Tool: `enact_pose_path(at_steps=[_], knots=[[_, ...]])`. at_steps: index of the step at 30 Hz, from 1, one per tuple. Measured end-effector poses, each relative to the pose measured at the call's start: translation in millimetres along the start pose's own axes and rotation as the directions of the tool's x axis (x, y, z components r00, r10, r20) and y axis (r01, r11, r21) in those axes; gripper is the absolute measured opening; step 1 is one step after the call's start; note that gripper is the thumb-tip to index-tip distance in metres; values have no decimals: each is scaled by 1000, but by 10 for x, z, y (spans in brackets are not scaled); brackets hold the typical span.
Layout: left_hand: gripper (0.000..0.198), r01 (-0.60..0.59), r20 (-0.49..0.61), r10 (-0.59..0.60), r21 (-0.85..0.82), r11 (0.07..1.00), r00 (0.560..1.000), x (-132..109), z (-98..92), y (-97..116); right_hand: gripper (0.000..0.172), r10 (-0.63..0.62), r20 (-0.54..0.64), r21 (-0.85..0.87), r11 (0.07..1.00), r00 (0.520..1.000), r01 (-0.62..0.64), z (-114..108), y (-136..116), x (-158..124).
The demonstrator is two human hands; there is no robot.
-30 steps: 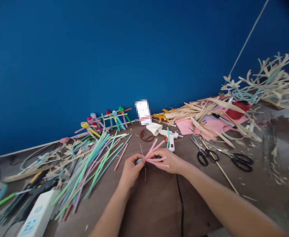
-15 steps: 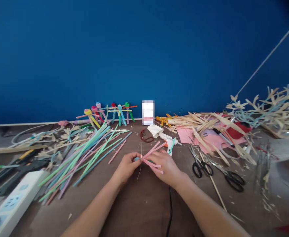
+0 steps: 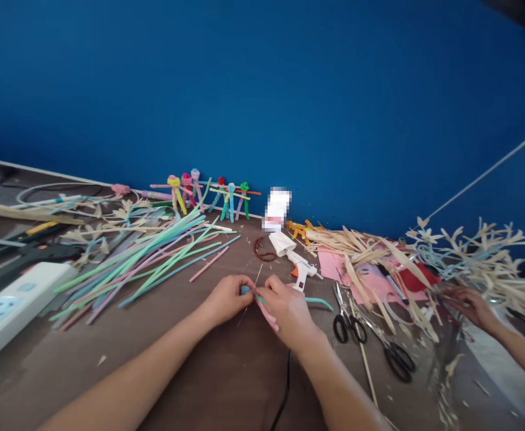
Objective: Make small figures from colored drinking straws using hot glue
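Pink-and-teal pipe cleaners (image 3: 266, 314) near the middle of the brown worktop (image 3: 163, 371), pinched tight in the curled left hand (image 3: 228, 298) and right hand (image 3: 287, 314). Deep blue wall (image 3: 262, 90) beyond; loose pipe cleaners (image 3: 131, 275) at 10 o'clock, scissors (image 3: 347, 326) at 2, hot glue gun (image 3: 300, 269) at 12, co-worker's hand (image 3: 469, 308) at 3.

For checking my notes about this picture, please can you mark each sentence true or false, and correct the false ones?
1. The left hand and right hand hold pipe cleaners together. True.
2. The glue gun is in the right hand. False: it lies beyond the hands.
3. Two scissors lie to the right of the hands. True.
4. Only one person's hands show. False: another person's hand shows at the right.
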State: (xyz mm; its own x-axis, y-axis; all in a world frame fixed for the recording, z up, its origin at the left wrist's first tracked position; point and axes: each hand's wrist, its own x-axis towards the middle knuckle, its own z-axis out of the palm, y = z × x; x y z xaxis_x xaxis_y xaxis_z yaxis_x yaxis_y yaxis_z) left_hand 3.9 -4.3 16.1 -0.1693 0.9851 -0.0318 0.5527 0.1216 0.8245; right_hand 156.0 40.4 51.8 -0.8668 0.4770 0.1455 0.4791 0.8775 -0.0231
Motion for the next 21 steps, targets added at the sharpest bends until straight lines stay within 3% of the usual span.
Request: enact_pose_path(at_steps=[3,11,21], knots=[[21,-29,0,29,43,999,1000,-4,-2,2,11,15,62,-21,1000,998,-13,-31,-14,11],[19,-92,66,84,116,989,994,-20,15,7,14,71,59,87,993,996,-76,27,34,10],[12,-283,-31,302,271,920,953,-61,24,52,13,245,38,182,951,969,-248,76,21,43]])
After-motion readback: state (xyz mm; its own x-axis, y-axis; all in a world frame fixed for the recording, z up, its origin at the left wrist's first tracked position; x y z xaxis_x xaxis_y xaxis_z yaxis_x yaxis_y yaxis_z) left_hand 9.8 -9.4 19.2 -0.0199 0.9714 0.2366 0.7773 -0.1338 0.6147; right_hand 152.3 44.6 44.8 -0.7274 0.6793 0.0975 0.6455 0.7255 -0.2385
